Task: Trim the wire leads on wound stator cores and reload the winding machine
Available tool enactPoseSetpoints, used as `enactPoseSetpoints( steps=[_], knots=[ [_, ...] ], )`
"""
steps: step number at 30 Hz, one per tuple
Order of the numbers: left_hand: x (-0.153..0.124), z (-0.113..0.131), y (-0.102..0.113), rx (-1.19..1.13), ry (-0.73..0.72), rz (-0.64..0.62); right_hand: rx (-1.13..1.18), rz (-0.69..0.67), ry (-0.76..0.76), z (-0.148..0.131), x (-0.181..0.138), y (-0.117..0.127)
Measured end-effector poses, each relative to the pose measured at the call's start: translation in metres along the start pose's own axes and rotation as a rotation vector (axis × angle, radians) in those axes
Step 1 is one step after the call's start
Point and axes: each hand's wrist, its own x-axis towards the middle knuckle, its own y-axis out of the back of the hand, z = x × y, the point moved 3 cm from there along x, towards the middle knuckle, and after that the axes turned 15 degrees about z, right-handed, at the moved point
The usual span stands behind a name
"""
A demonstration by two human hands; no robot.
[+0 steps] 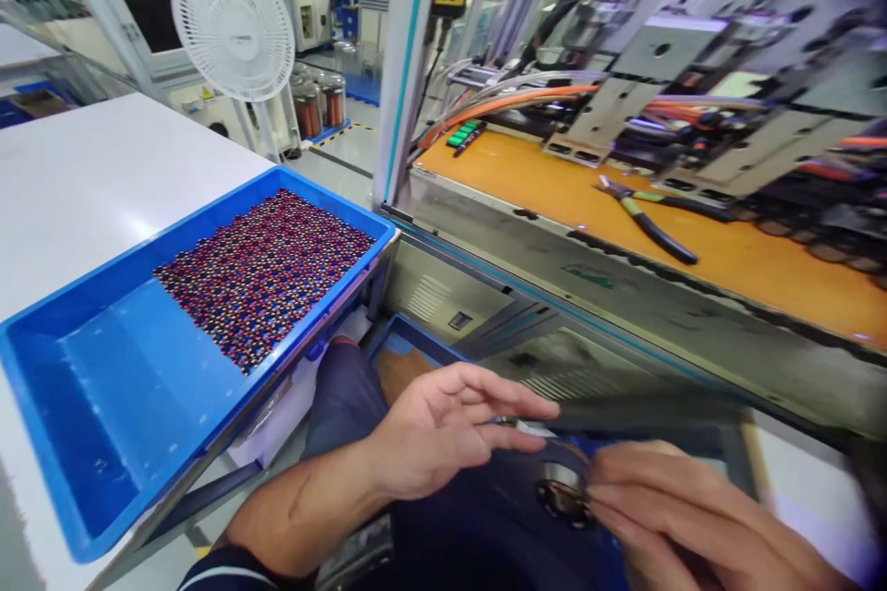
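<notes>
Machine [665,46], right half of the frame, with an orange deck [513,171]
Table [103,157], white, left side
Tray [145,388], blue, on the table at centre left; parts [270,268], small and packed close, cover its upper-right portion, blue floor showing at lower left, so it looks partly filled
Fan [236,23], white, upper left
Your right hand [686,499], lower right; fingertips apparently pinching the ring
Your left hand [443,434], lower centre; fingers extended and loosely parted, holding nothing you could make out
Pliers [651,224], on the deck, right
Ring [563,483], metallic, blurred, lower right of centre; outside the tray, apparently mid-handling, whether finished you cannot tell
</notes>
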Motion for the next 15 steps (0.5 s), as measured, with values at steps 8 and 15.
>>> enactPoseSetpoints(
  steps=[8,15],
  knots=[
    [-0.005,-0.001,0.000,0.398,0.140,-0.106,0.150,0.034,-0.064,-0.005,0.027,-0.007],
    [-0.003,0.000,-0.013,0.490,-0.250,-0.001,0.229,0.193,-0.208,0.003,0.014,-0.004]
  ],
)
